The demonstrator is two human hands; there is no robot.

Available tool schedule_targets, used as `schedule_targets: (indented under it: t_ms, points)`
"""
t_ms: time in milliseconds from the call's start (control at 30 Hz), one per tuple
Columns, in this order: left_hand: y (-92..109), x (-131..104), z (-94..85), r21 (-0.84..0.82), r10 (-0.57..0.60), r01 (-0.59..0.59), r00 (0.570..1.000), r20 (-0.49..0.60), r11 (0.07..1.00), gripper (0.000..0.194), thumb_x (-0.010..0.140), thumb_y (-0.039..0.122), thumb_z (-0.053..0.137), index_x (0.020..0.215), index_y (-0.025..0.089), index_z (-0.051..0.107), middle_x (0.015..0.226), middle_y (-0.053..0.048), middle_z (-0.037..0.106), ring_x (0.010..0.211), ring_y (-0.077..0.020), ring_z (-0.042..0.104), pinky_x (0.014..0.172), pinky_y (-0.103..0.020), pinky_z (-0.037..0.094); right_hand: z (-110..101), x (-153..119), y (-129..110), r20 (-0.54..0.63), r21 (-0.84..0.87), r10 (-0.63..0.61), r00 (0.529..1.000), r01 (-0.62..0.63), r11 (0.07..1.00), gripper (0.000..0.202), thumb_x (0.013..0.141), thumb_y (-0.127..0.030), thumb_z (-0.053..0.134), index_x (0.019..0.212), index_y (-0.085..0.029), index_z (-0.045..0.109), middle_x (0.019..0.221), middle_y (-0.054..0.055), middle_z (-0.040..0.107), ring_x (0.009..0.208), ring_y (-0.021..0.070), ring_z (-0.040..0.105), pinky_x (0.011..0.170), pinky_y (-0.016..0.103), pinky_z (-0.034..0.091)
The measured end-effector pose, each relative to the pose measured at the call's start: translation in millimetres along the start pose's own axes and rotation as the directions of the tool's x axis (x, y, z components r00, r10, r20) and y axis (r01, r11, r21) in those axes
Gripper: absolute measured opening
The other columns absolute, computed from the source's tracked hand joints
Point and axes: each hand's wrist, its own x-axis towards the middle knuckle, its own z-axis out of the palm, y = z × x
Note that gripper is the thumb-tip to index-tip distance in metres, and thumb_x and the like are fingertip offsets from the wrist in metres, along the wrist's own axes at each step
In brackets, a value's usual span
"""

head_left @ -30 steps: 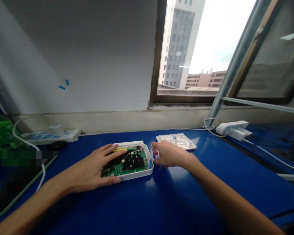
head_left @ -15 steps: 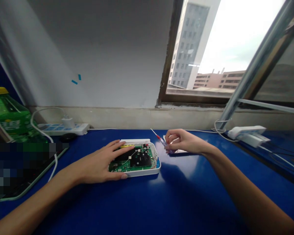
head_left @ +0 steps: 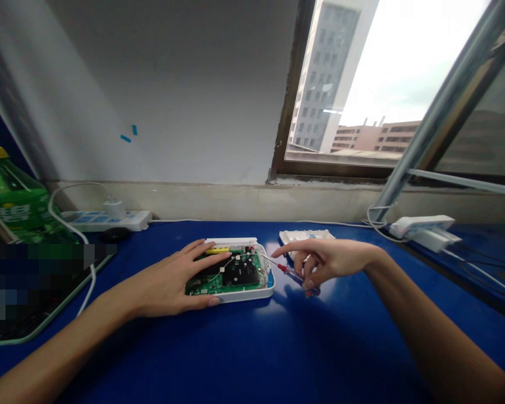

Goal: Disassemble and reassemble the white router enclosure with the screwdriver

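Note:
A white plastic case (head_left: 248,295) lies on the blue table with its inside facing up. Inside it sit a green circuit board (head_left: 206,287), black plates and a thin white cable. My left hand (head_left: 174,280) spreads flat over the case's left part, fingers stretched across the board and thumb along the front wall. In my right hand (head_left: 332,264) is a screwdriver (head_left: 294,275) with a clear handle and red collar, its index finger stretched out. The screwdriver's thin shaft slants left toward the case's right end; whether the tip touches anything I cannot tell.
Behind my right hand lies a white plastic cover (head_left: 286,237). Power strips (head_left: 141,220) with cables stand at the back left and right. A green bottle (head_left: 17,196) and a dark device (head_left: 67,306) are at the left. A metal pole (head_left: 429,112) slants beside the window.
My right hand has moved toward me and slightly right, away from the white cover, now more visible. The screwdriver's tip has come down to the case's right end. My left hand stays put.

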Motion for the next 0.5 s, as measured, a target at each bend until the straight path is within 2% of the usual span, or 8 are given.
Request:
schedule_targets:
  t_ms: [133, 233, 367, 500]
  points:
    - [0, 0, 0.1, 0.007, 0.002, -0.002, 1.0, 0.0, 1.0, 0.08, 0.089, 0.076, 0.051, 0.158, 0.047, 0.021, 0.168, -0.009, 0.021, 0.153, -0.0387, 0.02, 0.117, -0.065, 0.029, 2, 2, -2, -0.005, 0.03, -0.016, 1.0, 0.016, 0.999, 0.064, 0.083, -0.025, 0.077, 0.142, -0.026, 0.051, 0.095, 0.001, 0.065, 0.087, 0.0225, 0.077, 0.073, 0.029, 0.062]
    - [0, 0, 0.4, 0.008, -0.001, 0.001, 1.0, -0.001, 1.0, 0.08, 0.089, 0.076, 0.051, 0.158, 0.046, 0.022, 0.168, -0.009, 0.02, 0.153, -0.0388, 0.02, 0.117, -0.065, 0.029, 3, 0, -8, -0.049, 0.021, -0.013, 0.999, 0.014, 1.0, 0.057, 0.082, -0.028, 0.079, 0.134, -0.021, 0.056, 0.089, 0.001, 0.066, 0.079, 0.0209, 0.076, 0.068, 0.028, 0.061]
    - [0, 2, 1.3, -0.006, -0.008, 0.008, 1.0, 0.002, 1.0, 0.08, 0.089, 0.076, 0.051, 0.158, 0.047, 0.022, 0.169, -0.007, 0.018, 0.153, -0.0379, 0.019, 0.118, -0.063, 0.028, 2, -2, -15, -0.071, -0.052, -0.009, 0.997, 0.006, 0.999, 0.04, 0.088, -0.034, 0.072, 0.122, -0.015, 0.065, 0.076, 0.001, 0.067, 0.064, 0.0169, 0.072, 0.06, 0.025, 0.058]
    - [-1, 2, 2.8, -0.013, -0.005, 0.005, 1.0, 0.006, 1.0, 0.08, 0.089, 0.077, 0.05, 0.157, 0.049, 0.02, 0.17, -0.005, 0.015, 0.154, -0.0372, 0.016, 0.119, -0.063, 0.026, 2, -6, -21, -0.067, -0.133, 0.014, 0.998, -0.023, 0.991, 0.037, 0.089, -0.035, 0.068, 0.119, -0.014, 0.066, 0.066, 0.0, 0.068, 0.059, 0.0159, 0.07, 0.058, 0.025, 0.055]
